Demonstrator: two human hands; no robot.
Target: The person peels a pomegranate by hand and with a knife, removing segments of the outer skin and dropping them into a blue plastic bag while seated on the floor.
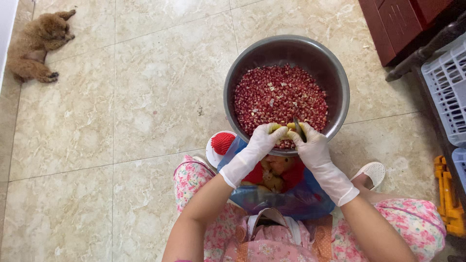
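Note:
Both of my hands wear white gloves and meet over the near rim of a large steel bowl (340,82) full of red pomegranate seeds (279,97). My left hand (262,140) grips a yellowish piece of pomegranate (282,127) from the left. My right hand (310,145) holds the same fruit and a small dark knife (298,127), whose blade points up over the seeds.
A blue plastic bag (296,199) with peel scraps lies between my knees. A white dish with a red piece (222,143) sits left of it. A brown dog (36,46) lies at far left. Crates (446,87) and dark furniture stand at right.

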